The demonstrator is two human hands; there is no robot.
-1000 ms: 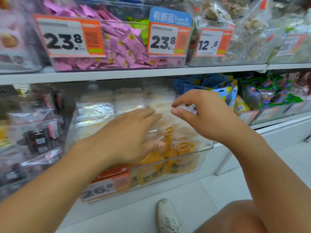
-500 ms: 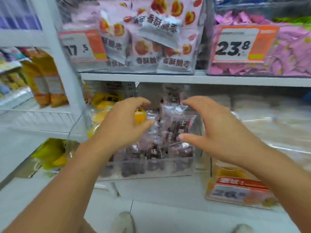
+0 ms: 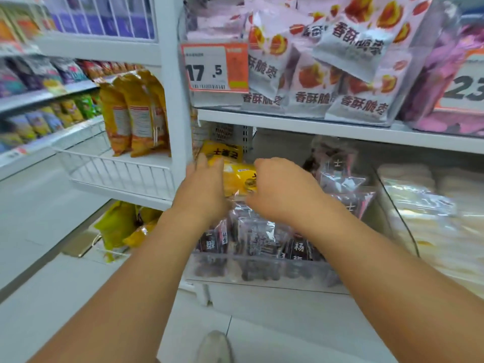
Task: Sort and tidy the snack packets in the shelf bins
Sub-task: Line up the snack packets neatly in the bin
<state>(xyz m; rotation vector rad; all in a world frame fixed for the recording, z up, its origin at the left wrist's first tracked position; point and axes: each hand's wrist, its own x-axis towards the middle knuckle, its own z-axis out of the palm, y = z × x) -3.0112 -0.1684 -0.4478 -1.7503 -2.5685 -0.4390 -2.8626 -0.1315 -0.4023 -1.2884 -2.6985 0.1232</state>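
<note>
Head view: both hands reach into the clear shelf bin at centre. The left hand lies with fingers straight against a yellow snack packet; the right hand, at 3 o'clock of it, curls its fingers round that packet's other end. Dark plum packets fill the bin at 6 o'clock of the hands. A 17.5 price tag hangs at 12 o'clock.

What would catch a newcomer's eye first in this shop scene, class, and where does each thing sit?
First, the two hands, left hand and right hand, meeting at centre over a bright yellow packet in the clear lower-shelf bin, above dark packets. Next, the orange price tag reading 17.5 on the shelf above, beside white packets printed with red fruit.
</note>
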